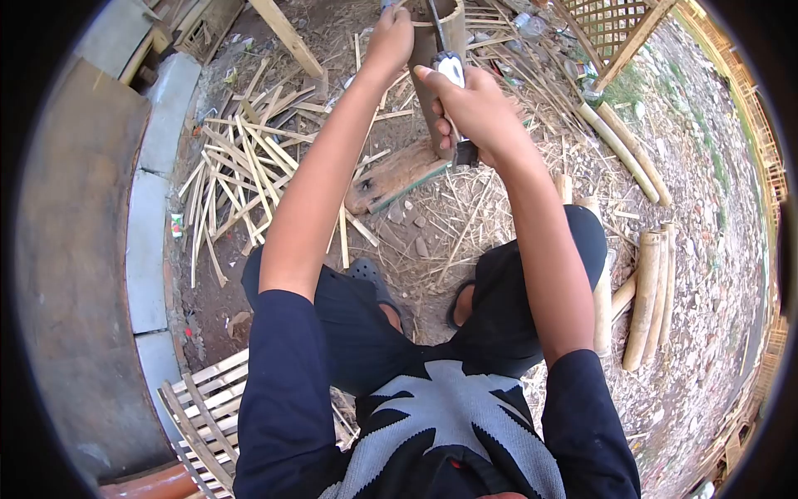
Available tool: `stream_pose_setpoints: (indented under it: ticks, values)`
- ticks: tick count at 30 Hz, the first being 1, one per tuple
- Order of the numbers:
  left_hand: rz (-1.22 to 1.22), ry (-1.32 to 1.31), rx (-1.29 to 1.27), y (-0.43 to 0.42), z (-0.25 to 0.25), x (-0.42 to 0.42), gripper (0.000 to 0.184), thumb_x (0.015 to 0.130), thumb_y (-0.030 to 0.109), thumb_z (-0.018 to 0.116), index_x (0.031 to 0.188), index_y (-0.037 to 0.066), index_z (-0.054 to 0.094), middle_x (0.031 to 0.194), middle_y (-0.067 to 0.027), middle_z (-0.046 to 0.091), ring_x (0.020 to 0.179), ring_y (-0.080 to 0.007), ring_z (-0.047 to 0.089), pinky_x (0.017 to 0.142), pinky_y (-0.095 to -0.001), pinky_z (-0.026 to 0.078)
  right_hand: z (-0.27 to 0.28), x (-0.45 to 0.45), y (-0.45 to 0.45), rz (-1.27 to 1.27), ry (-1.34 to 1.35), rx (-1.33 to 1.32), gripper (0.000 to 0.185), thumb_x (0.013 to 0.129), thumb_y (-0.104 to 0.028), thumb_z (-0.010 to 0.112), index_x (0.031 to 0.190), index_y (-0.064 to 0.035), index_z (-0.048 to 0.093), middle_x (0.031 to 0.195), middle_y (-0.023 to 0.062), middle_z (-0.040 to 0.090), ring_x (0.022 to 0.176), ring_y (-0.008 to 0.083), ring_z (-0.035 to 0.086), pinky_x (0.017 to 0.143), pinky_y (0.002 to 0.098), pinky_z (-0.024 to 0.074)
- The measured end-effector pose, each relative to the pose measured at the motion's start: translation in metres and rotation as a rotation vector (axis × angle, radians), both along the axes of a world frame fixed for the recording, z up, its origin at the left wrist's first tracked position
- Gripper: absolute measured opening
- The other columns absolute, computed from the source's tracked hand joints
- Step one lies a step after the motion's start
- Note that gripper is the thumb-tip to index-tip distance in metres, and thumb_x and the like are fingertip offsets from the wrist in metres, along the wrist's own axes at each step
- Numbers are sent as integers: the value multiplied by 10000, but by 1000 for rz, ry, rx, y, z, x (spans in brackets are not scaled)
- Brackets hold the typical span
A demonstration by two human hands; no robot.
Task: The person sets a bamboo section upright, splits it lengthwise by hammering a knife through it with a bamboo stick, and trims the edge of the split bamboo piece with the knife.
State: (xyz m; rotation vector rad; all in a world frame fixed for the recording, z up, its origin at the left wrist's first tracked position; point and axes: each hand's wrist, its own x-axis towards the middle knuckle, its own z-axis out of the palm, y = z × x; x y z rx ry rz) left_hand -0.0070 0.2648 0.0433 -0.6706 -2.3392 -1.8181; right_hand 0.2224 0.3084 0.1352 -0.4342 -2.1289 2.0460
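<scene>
My right hand is wrapped round the white and black handle of a hand saw. Its narrow dark blade points away, toward the frame's top edge. Behind the handle stands a thick bamboo tube, upright with an open top end, its foot at a worn wooden block on the ground. Close to the tube's upper left side is my left hand, fingers closed. A small bluish patch shows at its fingertips, cut off by the frame, and what it grips cannot be made out.
Split bamboo strips lie piled at the left. Bamboo poles rest by my right knee, with two more farther out. A slatted bamboo panel lies at lower left, beside a concrete edge. A wooden post leans behind.
</scene>
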Motion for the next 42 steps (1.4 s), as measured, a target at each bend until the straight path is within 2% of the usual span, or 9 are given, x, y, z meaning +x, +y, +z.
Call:
stream_pose_setpoints:
  ticks: [3, 6, 9, 16, 19, 25, 30, 34, 42]
  values:
    - [-29, 59, 111, -1, 3, 5, 436, 1050, 306, 351, 1349, 43, 528, 1331, -217, 571, 1267, -365, 508, 1094, -425, 355, -5, -2, 0, 16, 5, -29, 345, 965, -313, 643, 814, -39, 497, 642, 14, 523, 465, 91, 512, 402, 264, 446]
    - [32, 386, 242, 9, 3, 10, 371, 1028, 339, 435, 1162, 47, 621, 1054, -162, 675, 1034, -308, 637, 917, -401, 490, -7, -1, 1, 5, -2, -45, 342, 965, -312, 644, 819, -39, 499, 633, 13, 518, 459, 91, 507, 402, 266, 443]
    - [-141, 68, 79, 2, 26, 28, 648, 980, 440, 498, 1435, 1, 359, 1381, -302, 507, 1316, -408, 486, 1096, -442, 373, -3, 2, 5, 1, -17, -58, 341, 961, -317, 650, 832, -37, 504, 668, 14, 522, 472, 92, 512, 404, 268, 447]
    - [-115, -34, -85, -7, 49, 43, 685, 997, 507, 431, 1453, 4, 343, 1318, -326, 551, 1296, -432, 502, 1077, -436, 378, 0, 1, 12, -36, -14, -61, 328, 956, -326, 656, 868, -37, 527, 710, 14, 525, 511, 91, 525, 416, 271, 472]
    - [-179, -122, -142, -19, 59, 61, 794, 970, 595, 461, 1506, 35, 288, 1452, -253, 435, 1377, -334, 409, 1128, -447, 312, -1, 1, 15, -58, -17, -89, 316, 962, -325, 648, 895, -38, 535, 718, 11, 526, 526, 90, 533, 425, 268, 488]
    - [-427, -378, -145, -39, 67, 109, 916, 914, 713, 467, 1526, 68, 252, 1538, -246, 299, 1426, -388, 317, 1066, -469, 399, -7, 0, 17, -155, 30, -238, 290, 989, -310, 603, 985, -29, 532, 751, 16, 535, 571, 95, 562, 430, 269, 503]
    - [-720, -700, -56, -39, 75, 141, 797, 919, 731, 456, 1429, 120, 413, 1174, -107, 575, 843, -152, 552, 748, -322, 463, -9, 2, 24, -164, 71, -367, 290, 1026, -306, 505, 1043, -17, 522, 764, 45, 567, 593, 138, 593, 470, 316, 545]
    - [-604, -777, 16, -33, 78, 165, 640, 980, 645, 437, 1309, 105, 536, 914, -14, 630, 780, -107, 596, 655, -263, 473, -14, 1, 28, -193, 57, -333, 316, 1044, -323, 437, 1063, -17, 513, 780, 51, 584, 603, 154, 576, 462, 329, 512]
    - [-596, -613, -19, -26, 74, 168, 577, 1040, 561, 340, 1338, 93, 501, 969, -35, 626, 761, -110, 640, 581, -272, 543, -6, 10, 37, -113, -55, -257, 338, 1032, -340, 419, 1039, -25, 542, 844, 60, 582, 667, 150, 551, 556, 327, 444]
